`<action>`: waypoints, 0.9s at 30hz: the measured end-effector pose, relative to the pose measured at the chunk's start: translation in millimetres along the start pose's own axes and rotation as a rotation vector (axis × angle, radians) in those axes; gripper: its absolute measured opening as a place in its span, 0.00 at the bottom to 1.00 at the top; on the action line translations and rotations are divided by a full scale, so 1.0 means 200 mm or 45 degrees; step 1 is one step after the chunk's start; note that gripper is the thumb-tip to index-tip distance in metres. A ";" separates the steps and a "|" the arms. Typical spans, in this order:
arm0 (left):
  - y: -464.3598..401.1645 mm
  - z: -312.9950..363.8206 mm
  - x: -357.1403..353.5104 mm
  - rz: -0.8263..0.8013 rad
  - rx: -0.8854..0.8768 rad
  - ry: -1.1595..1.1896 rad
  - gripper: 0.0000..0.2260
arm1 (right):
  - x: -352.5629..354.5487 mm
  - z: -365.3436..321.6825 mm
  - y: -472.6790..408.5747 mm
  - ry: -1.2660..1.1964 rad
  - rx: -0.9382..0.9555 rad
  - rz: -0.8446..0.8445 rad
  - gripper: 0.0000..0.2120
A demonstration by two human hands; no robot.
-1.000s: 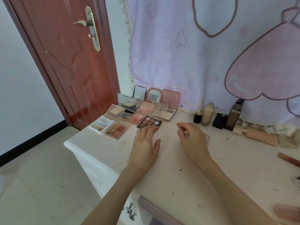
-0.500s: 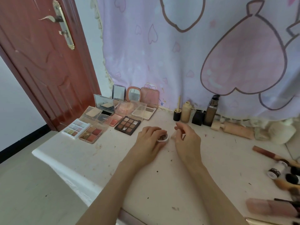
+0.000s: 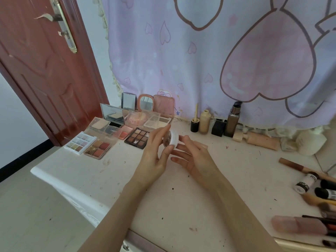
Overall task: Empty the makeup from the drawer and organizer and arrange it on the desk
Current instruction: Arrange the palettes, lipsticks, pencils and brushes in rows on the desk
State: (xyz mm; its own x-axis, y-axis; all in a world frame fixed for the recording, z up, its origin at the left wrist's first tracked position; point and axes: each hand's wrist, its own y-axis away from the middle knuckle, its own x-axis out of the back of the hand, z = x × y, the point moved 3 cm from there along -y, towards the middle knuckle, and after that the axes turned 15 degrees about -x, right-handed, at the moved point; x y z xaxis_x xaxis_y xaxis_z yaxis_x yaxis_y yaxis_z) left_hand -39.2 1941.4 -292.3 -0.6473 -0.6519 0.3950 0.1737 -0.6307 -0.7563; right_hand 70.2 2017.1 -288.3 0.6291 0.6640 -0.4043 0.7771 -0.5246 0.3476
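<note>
Eyeshadow palettes [image 3: 116,135] clustered at 10 o'clock on desk [image 3: 181,206]. Left hand [image 3: 154,151] pinches small white jar [image 3: 171,139] between thumb and fingers, lifted above desk centre. Right hand [image 3: 194,157] just beside it at 3 o'clock, fingers loose, holding nothing. Foundation bottles [image 3: 216,122] at 1 o'clock, brushes [image 3: 320,202] at 4 o'clock.
</note>
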 end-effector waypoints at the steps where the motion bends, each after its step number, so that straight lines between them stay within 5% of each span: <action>1: -0.01 0.01 0.00 -0.015 -0.032 -0.023 0.20 | 0.00 0.00 0.00 0.012 0.005 -0.026 0.16; 16: 0.01 0.02 -0.05 -0.187 -0.042 -0.191 0.21 | -0.03 0.02 -0.02 -0.175 0.012 -0.247 0.21; 23: 0.01 0.02 -0.03 -0.138 0.067 -0.206 0.16 | -0.04 0.02 -0.02 -0.164 0.037 -0.200 0.22; 27: 0.00 0.04 -0.02 -0.090 0.065 -0.181 0.21 | -0.03 0.02 -0.02 -0.161 0.023 -0.114 0.19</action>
State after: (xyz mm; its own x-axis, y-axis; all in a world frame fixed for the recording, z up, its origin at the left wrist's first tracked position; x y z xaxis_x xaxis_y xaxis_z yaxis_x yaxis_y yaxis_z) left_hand -31.1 1941.8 -289.9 -0.5482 -0.6558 0.5190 0.1708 -0.6953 -0.6981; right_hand 63.6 2013.5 -290.7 0.5539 0.6365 -0.5367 0.8296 -0.4767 0.2908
